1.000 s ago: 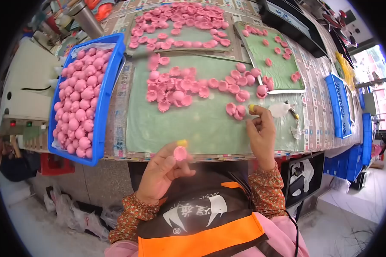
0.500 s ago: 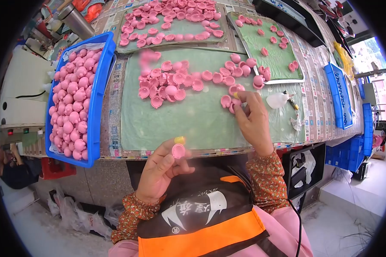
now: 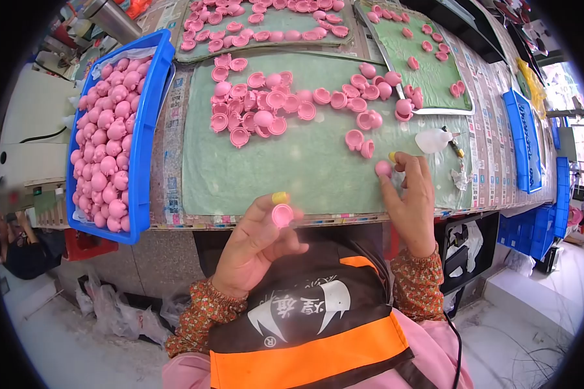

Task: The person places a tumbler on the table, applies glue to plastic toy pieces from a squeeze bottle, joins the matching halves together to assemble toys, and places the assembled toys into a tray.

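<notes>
My left hand (image 3: 253,243) is in front of the table edge, gripping a small pink cup-shaped piece (image 3: 282,215) with its hollow side showing. A rounded pink piece (image 3: 383,168) is pinched between the thumb and a finger of my right hand (image 3: 410,201), over the right part of the green mat (image 3: 272,178). Both hands have yellow wrapping on a fingertip. Beyond them lies a heap of pink half-shells (image 3: 263,118), with a row of more shells running to the right. Two loose shells (image 3: 354,139) are just beyond my right hand.
A blue crate (image 3: 139,142) full of round pink pieces stands at the left. A white bottle (image 3: 433,140) lies right of my right hand. Farther back are two more mats with pink shells, a metal flask (image 3: 112,21) and a blue tray (image 3: 522,142) at right.
My right hand reached to the loose shells and has come back nearer and to the right with a pink piece. My left hand still holds its shell. The view has shifted slightly.
</notes>
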### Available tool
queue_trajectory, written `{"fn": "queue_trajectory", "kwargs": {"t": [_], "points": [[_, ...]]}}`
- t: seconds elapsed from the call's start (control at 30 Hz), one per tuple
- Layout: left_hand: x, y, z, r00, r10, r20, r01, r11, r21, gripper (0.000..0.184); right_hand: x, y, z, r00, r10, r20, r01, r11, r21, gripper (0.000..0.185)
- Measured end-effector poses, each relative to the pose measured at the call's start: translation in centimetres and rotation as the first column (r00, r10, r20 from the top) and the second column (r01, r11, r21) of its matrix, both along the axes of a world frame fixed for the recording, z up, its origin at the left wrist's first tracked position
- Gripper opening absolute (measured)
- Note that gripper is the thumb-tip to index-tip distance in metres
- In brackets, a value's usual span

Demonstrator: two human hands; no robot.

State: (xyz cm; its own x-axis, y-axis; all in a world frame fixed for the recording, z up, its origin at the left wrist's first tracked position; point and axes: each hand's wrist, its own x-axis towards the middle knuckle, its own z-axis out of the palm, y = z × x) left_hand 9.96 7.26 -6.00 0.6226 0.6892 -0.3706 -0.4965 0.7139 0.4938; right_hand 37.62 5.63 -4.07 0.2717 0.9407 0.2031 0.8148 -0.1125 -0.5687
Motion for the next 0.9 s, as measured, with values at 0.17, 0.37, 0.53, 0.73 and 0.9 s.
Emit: {"fn": "queue_trajectory", "kwargs": {"t": [0.17,0.37,0.53,0.73,0.9], "points": [[0.5,-0.1,-0.4,0.997,0.010,0.081,-0.006,0.999,-0.053,0.050,0.8,0.3,-0.8,0.991,0.071,0.116,-0.073,0.997,0.014,0.029],[0.9,-0.4,-0.9,0.995,0.014,0.095,-0.008,0.998,-0.068,0.046,-0.8,0.3,-0.3,0.998,0.067,-0.002,-0.067,0.997,0.028,0.025],[1.3,-0.5,-0.7,0.996,0.006,0.091,0.000,0.997,-0.071,0.044,-5.8,-1.9,1.0,0.787,0.161,-0.596,-0.249,0.966,-0.068,0.027],[1.8,-0.7,0.2,1.000,0.019,-0.019,-0.019,1.000,0.014,0.042,-7.8,-2.1,0.9,0.648,0.287,-0.706,-0.392,0.920,0.014,0.032],[1.9,-0.8,0.0,0.999,0.018,-0.050,-0.016,0.999,0.029,0.041,-7.8,-2.2,0.7,0.657,0.294,-0.695,-0.401,0.916,0.008,0.033]]}}
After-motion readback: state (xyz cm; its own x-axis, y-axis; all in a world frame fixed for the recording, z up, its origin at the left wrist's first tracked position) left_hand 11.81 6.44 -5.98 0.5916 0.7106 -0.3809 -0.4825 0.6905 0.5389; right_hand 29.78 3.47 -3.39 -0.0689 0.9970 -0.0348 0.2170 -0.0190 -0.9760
